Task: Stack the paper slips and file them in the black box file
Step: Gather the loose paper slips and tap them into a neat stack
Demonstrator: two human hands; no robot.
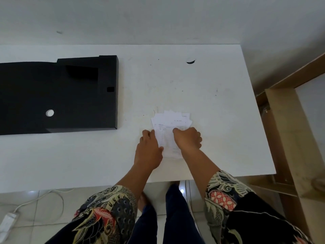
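Note:
A loose pile of white paper slips (pixel 171 123) lies on the white table (pixel 219 111), its far ends fanned out unevenly. My left hand (pixel 149 150) grips the pile's left edge, thumb on top. My right hand (pixel 189 140) is closed over the pile's right side, knuckles up. The black box file (pixel 70 95) lies flat and open at the left of the table, well apart from the slips, with a round finger hole showing white and a small square slot near its right wall.
The table's right edge is close to the slips; beyond it stands a wooden frame (pixel 284 110). A small dark mark (pixel 190 62) sits on the far tabletop. Below the near edge are my legs, tiled floor and a white power strip (pixel 8 221) with its cable.

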